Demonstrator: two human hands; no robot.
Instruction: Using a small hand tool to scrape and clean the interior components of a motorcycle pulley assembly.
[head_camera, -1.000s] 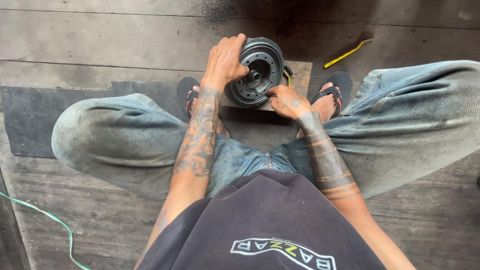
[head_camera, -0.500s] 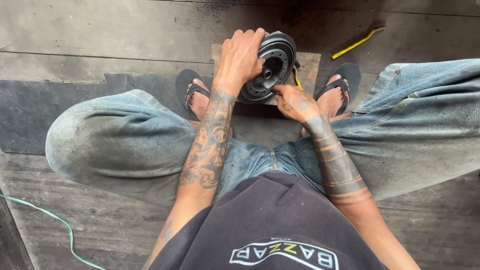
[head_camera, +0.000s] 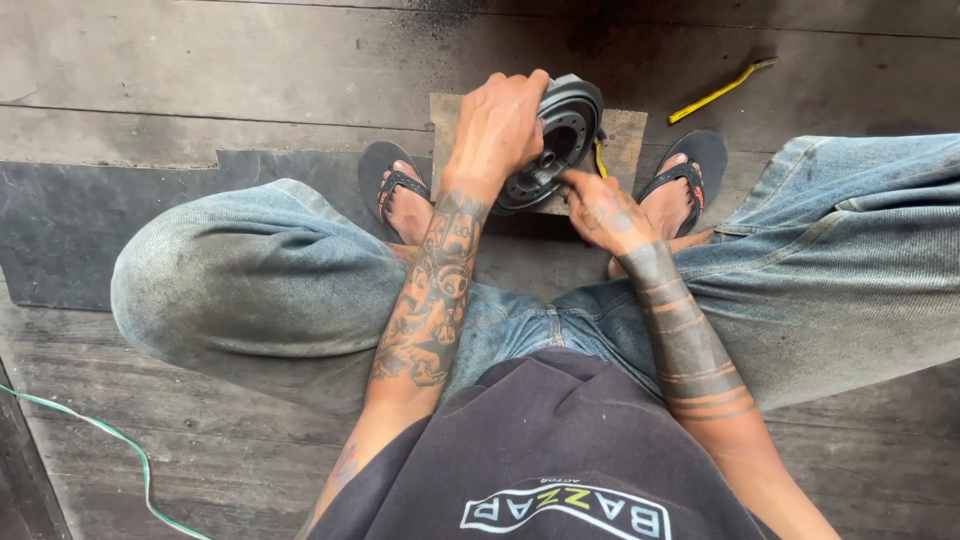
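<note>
A round black metal pulley-like part (head_camera: 560, 140) with a ring of holes stands tilted on a small wooden board (head_camera: 620, 130) between my feet. My left hand (head_camera: 495, 130) grips its upper left rim and holds it upright. Fingers of my right hand (head_camera: 600, 205) reach up to the lower face of the part near its hub; whether they hold anything small is hidden. A yellow-handled tool (head_camera: 600, 160) lies partly hidden just right of the part.
I sit on a dark wooden plank floor, knees spread, feet in black sandals (head_camera: 395, 175) beside the board. A black mat (head_camera: 60, 230) lies at left. A yellow tool (head_camera: 722, 90) lies at the upper right. A green wire (head_camera: 100, 435) crosses the lower left.
The view has shifted, so the part now sits more to the right. My left hand has slid further over its rim, and my right hand has moved up to the part's face.
</note>
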